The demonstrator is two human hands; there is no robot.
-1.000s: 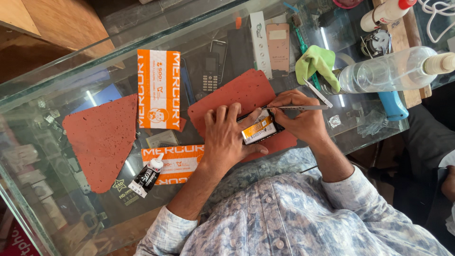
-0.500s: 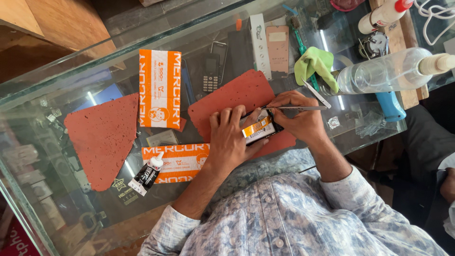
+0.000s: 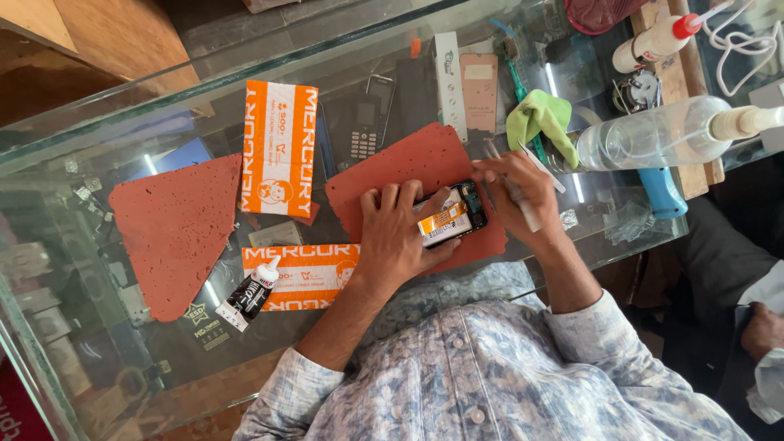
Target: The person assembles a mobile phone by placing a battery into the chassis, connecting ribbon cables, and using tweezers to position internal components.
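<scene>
The glass counter (image 3: 147,106) runs from the left border to a right end near the blue handle (image 3: 663,193). Its near edge passes just under the phone, close to the person's shirt; little bare glass remains there. The far edge slants along the top, with wood beyond it.

The phone (image 3: 454,219) lies open, back up, on the red mat (image 3: 412,163) at the mat's near right corner. A yellow-orange battery shows inside its frame.

The left hand (image 3: 402,237) lies flat on the mat just left of the phone, fingers spread toward the far side, thumb pressing the phone's near left edge. It pins the phone rather than grasping it.

The right hand (image 3: 523,184) is at the phone's far right corner, fingers pinched narrow around a thin pale tool (image 3: 516,192). The tool's tip is hidden, so contact with the phone cannot be told.

Right of the right hand the room is crowded: a green cloth (image 3: 541,118), a clear bottle (image 3: 653,135) lying on its side, and a white squeeze bottle (image 3: 653,41) farther off.

Left of the left hand lie an orange pack (image 3: 279,147), a second orange pack (image 3: 302,273) at the near edge, a black glue tube (image 3: 249,292) and a second red mat (image 3: 175,229). Bare glass is widest at the far left.
</scene>
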